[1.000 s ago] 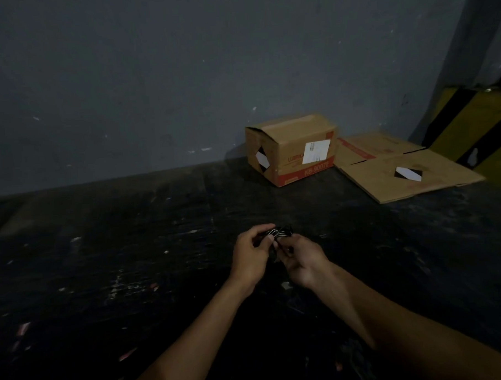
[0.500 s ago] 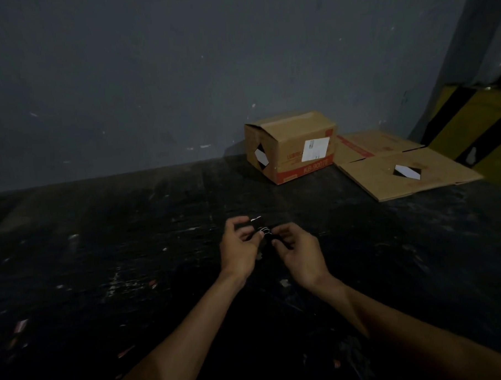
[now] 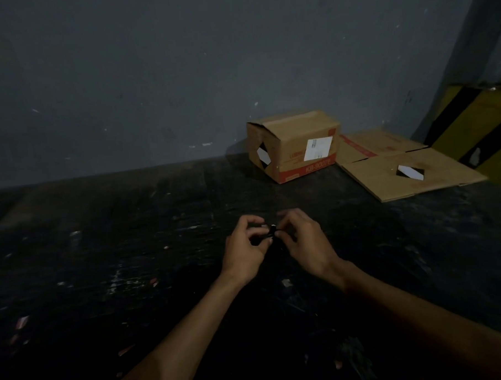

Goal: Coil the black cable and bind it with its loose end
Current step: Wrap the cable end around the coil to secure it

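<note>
The black cable (image 3: 272,232) is a small dark bundle pinched between both hands over the middle of the dark surface. My left hand (image 3: 244,249) grips its left side with thumb and fingers. My right hand (image 3: 305,243) holds its right side, fingers curled over the top. Most of the cable is hidden by the fingers and by the dim light, so its coils and loose end are hard to make out.
A closed cardboard box (image 3: 293,145) stands at the back by the grey wall. Flattened cardboard (image 3: 409,168) lies to its right. A yellow and black striped block (image 3: 476,134) sits at the far right. Small scraps dot the dark surface (image 3: 103,253).
Both hands with the cable have shifted slightly away from me and apart. The fingers have regripped the bundle.
</note>
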Available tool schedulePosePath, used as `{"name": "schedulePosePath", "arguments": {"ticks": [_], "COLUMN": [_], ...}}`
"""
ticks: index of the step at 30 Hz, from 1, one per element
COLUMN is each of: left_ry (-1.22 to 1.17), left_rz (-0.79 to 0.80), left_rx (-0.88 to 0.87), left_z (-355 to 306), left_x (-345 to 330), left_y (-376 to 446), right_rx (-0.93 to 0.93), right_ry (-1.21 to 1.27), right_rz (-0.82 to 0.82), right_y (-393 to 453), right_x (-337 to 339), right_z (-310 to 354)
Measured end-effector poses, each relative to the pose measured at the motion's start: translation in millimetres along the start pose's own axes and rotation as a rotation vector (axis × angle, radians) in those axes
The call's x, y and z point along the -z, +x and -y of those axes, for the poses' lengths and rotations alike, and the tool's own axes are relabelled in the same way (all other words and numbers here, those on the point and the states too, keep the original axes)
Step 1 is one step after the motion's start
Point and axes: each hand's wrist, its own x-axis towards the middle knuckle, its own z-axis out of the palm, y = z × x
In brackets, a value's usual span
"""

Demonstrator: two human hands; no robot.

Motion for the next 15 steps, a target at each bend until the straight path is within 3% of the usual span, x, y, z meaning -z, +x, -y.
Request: {"name": "schedulePosePath", "arguments": {"ticks": [10, 15], "left_ry": [-0.029, 0.017], "left_rz": [-0.028, 0.009], "left_rx": [-0.003, 0.021], "left_z": [7.7, 29.1], "left_x": [-0.4, -0.6], "left_y": [3.6, 2.6], "right_rx": [-0.203, -0.416], "right_ry": [0.222, 0.349], "right_rz": [-0.037, -0.041], "right_y": [5.7, 13.7], "right_x": [-9.5, -19.5], "right_z": [2.9, -7.7]}}
